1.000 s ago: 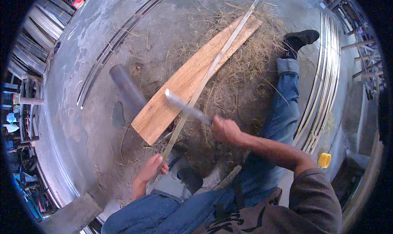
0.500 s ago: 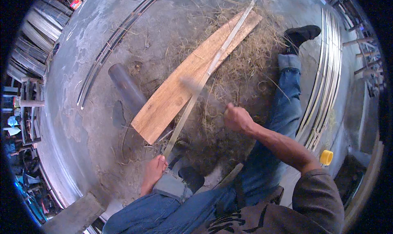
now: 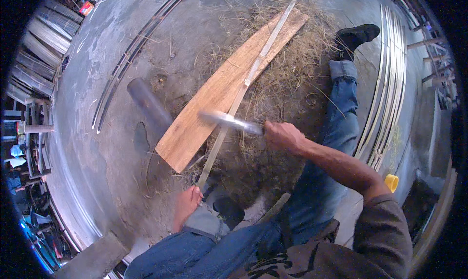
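A long, narrow bamboo strip [image 3: 215,155] lies slantwise across a broad wooden board [image 3: 194,127]. Its near end is gripped in my left hand [image 3: 189,202], low beside my rolled trouser cuff. My right hand [image 3: 283,136] is closed round the handle of a knife [image 3: 229,121]. The knife's shiny blade, blurred by motion, points left and crosses the strip above the board's near half. Whether the edge touches the strip I cannot tell. A pale notch or joint shows on the strip farther up, over the board's edge.
Loose shavings [image 3: 292,69] spread around and right of the board. A dark cylinder [image 3: 148,101] runs under the board's left side. Dark strips [image 3: 127,57] lie at the far left, pale strips [image 3: 390,79] on the right beyond my leg, with a yellow ring [image 3: 391,183] nearby.
The knife blade has swung down toward me and now crosses the strip lower, less blurred than before. My left hand keeps its hold on the strip's near end.
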Available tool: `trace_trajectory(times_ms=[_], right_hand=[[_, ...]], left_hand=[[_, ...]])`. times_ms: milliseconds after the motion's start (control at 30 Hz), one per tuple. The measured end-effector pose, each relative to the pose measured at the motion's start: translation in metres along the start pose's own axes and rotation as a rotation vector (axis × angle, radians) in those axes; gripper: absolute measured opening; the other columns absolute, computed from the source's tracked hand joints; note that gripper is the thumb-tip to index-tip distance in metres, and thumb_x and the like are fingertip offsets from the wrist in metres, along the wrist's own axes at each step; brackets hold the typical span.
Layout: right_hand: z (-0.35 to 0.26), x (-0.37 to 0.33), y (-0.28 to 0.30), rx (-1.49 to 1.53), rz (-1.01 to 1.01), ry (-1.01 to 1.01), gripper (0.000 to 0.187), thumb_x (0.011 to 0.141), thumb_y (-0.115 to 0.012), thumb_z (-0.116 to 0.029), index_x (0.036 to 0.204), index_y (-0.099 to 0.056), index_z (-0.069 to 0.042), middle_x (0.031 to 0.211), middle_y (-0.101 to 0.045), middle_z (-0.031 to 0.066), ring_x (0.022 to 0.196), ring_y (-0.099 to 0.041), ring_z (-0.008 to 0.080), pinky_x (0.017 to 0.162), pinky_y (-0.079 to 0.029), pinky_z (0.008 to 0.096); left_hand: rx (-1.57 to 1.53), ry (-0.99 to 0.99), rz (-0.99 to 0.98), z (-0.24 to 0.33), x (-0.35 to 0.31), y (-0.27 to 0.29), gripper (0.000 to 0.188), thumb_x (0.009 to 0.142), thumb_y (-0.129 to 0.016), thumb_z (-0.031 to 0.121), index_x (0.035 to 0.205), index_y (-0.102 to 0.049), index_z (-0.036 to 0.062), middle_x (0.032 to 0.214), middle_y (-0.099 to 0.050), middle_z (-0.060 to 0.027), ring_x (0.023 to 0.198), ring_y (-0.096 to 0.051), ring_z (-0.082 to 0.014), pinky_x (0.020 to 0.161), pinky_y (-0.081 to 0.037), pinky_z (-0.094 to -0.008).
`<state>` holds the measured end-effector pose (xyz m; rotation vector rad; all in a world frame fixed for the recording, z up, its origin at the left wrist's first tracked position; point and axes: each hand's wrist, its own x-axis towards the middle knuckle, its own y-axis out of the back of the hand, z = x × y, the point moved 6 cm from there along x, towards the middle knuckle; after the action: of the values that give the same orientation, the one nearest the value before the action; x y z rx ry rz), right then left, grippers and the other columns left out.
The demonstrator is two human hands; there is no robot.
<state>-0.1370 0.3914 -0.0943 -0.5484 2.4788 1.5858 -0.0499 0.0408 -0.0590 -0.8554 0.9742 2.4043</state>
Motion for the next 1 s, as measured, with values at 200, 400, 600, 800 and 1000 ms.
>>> trace_trajectory(times_ms=[200, 400, 600, 800, 1000], right_hand=[[0.027, 0.024, -0.019, -0.152, -0.071, 0.091, 0.014, 0.078, -0.053, -0.015, 0.083, -0.048, -0.003, 0.072, -0.060, 0.0183, 0.067, -0.061, 0.0361, 0.055, -0.049, 0.0457], [0.049, 0.028, 0.014, 0.020, 0.172, -0.164, 0.015, 0.080, -0.050, -0.015, 0.084, -0.043, -0.003, 0.069, -0.059, 0.0176, 0.061, -0.060, 0.0379, 0.051, -0.048, 0.0460], [0.075, 0.034, 0.013, -0.111, 0.115, -0.145, 0.015, 0.080, -0.050, -0.014, 0.087, -0.045, -0.001, 0.071, -0.060, 0.0192, 0.068, -0.061, 0.0391, 0.057, -0.049, 0.0481], [0.067, 0.047, 0.074, -0.145, 0.105, -0.285, 0.028, 0.087, -0.038, -0.025, 0.093, -0.051, 0.000, 0.081, -0.063, 0.0205, 0.071, -0.063, 0.0385, 0.062, -0.051, 0.0461], [0.072, 0.051, -0.008, -0.534, 0.043, 0.169, 0.011, 0.076, -0.052, -0.015, 0.083, -0.052, -0.006, 0.068, -0.059, 0.0124, 0.059, -0.058, 0.0328, 0.053, -0.047, 0.0411]], left_hand=[[-0.038, -0.041, 0.012, -0.004, 0.001, -0.001, 0.041, 0.094, -0.038, 0.035, 0.077, -0.056, 0.0028, 0.053, -0.048, -0.0031, 0.051, -0.049, -0.0120, 0.050, -0.039, -0.0287], [0.061, -0.038, -0.015, -0.021, 0.010, -0.010, 0.040, 0.094, -0.038, 0.035, 0.076, -0.057, 0.0049, 0.052, -0.051, -0.0040, 0.051, -0.053, -0.0143, 0.050, -0.041, -0.0291], [0.064, -0.148, -0.034, -0.013, 0.013, -0.015, 0.038, 0.094, -0.038, 0.034, 0.076, -0.057, 0.0058, 0.053, -0.052, -0.0046, 0.051, -0.054, -0.0149, 0.051, -0.042, -0.0299], [0.030, -0.113, 0.018, -0.023, 0.000, -0.007, 0.041, 0.093, -0.039, 0.036, 0.075, -0.056, 0.0038, 0.055, -0.052, -0.0044, 0.053, -0.053, -0.0154, 0.052, -0.041, -0.0296], [-0.285, -0.011, -0.035, -0.071, 0.018, -0.020, 0.043, 0.093, -0.038, 0.038, 0.075, -0.055, 0.0029, 0.056, -0.052, -0.0044, 0.053, -0.052, -0.0145, 0.052, -0.040, -0.0297]])
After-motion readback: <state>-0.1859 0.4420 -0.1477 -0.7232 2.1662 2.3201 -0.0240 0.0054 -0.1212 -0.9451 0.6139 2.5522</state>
